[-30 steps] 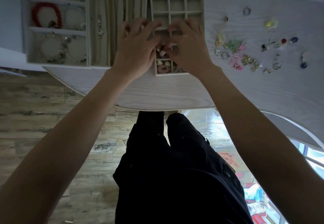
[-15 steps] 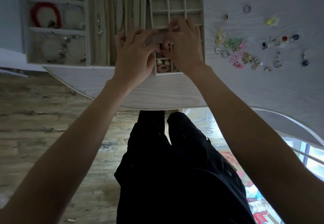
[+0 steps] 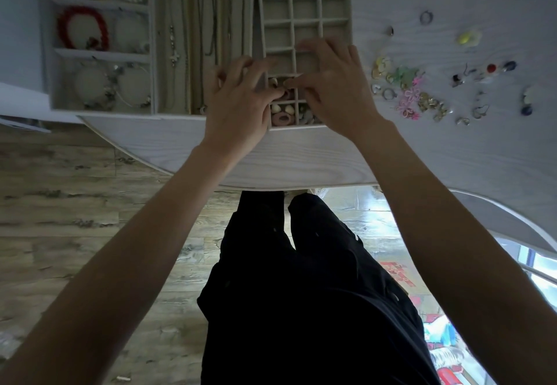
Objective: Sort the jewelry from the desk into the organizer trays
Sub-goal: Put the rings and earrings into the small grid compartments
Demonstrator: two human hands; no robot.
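Both hands, left hand and right hand, pinched something small, unidentifiable, over the grid tray, near-left compartments.

A pale grey wood-grain desk with a curved near edge fills the upper part of the view. Below it lies a floor of weathered brown-grey planks. At the far left a plain pale wall shows. Bright daylight comes through a window at the lower right, glaring on the floorboards
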